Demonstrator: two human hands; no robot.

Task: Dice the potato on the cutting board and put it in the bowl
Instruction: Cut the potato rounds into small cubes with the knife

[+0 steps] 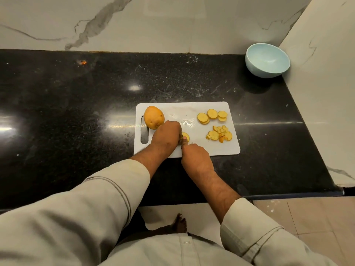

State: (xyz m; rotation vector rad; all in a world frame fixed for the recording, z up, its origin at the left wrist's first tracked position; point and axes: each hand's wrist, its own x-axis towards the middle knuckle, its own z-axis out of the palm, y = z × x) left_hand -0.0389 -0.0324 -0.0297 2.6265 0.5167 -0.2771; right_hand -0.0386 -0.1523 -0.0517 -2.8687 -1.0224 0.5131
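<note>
- A white board lies on a black counter, near the counter's front edge and toward its right end.
- A whole potato sits at the board's far left corner, just beside the handle slot.
- The left hand is curled down over a potato piece near the middle of the board's front half, fingers bent and clamped on it; most of the piece is hidden under the hand.
- The right hand is at the board's front edge, fingers closed around a knife; only a sliver of the knife shows between the two hands, against the piece.
- Round slices overlap in a row at the board's far right corner.
- A heap of smaller cut bits lies nearer the front, along the right edge.
- A pale blue bowl stands at the counter's far right corner, well apart from the board; nothing shows inside it.
</note>
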